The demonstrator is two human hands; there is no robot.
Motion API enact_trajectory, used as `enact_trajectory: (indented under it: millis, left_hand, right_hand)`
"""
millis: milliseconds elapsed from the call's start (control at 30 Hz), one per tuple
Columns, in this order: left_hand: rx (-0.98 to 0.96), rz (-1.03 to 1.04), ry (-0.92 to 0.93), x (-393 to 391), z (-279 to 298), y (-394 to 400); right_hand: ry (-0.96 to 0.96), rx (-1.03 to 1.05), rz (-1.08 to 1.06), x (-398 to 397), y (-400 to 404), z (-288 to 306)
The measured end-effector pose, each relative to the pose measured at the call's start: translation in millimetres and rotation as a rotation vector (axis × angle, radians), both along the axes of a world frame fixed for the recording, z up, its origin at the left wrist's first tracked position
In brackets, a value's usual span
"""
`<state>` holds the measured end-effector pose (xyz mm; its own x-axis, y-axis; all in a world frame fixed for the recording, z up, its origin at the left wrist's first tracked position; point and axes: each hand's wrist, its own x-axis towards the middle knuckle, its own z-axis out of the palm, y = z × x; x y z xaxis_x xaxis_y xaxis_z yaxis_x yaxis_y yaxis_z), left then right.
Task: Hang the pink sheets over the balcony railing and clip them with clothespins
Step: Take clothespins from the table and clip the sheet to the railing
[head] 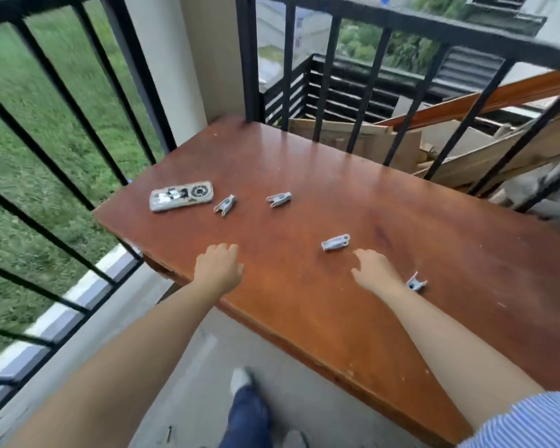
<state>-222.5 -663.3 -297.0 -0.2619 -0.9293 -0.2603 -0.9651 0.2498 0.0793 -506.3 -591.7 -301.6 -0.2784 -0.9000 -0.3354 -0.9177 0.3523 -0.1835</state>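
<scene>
Black balcony railing (88, 101) at the far left and along the back, with a reddish wooden tabletop (337, 189) set into its corner. On the tabletop, left to right: a worn grey remote-like device (181, 195), then four grey clothespins, one just beside it (224, 204), one farther back (278, 199), one near centre (335, 242), one by the right wrist (416, 282). Left hand (219, 268) palm-down near the front edge, fingers curled, grasping nothing; right hand (374, 270) spread loose, empty, just short of the centre clothespin; pink sheets out of sight.
</scene>
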Motion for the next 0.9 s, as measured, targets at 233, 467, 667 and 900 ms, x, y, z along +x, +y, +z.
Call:
enact_trajectory:
  millis: [233,467,667,900]
  left_hand:
    - [0.059,0.103,0.03,-7.2,-32.9,-130.8]
    - [0.124,0.174,0.06,-13.6,-77.3,-206.3]
    - [0.08,0.207,0.249,-7.4,-86.9,-187.7]
    - [0.01,0.252,0.53,31.9,-47.9,-84.6]
  right_hand:
    - [0.028,0.099,-0.028,-7.5,-75.6,-36.1]
    - [-0.024,0.183,-0.094,-5.6,-101.5,-61.4]
    - [-0.377,0.134,-0.165,20.3,-95.4,-54.1]
    - [-0.627,0.091,0.1,77.0,-81.1,-44.1]
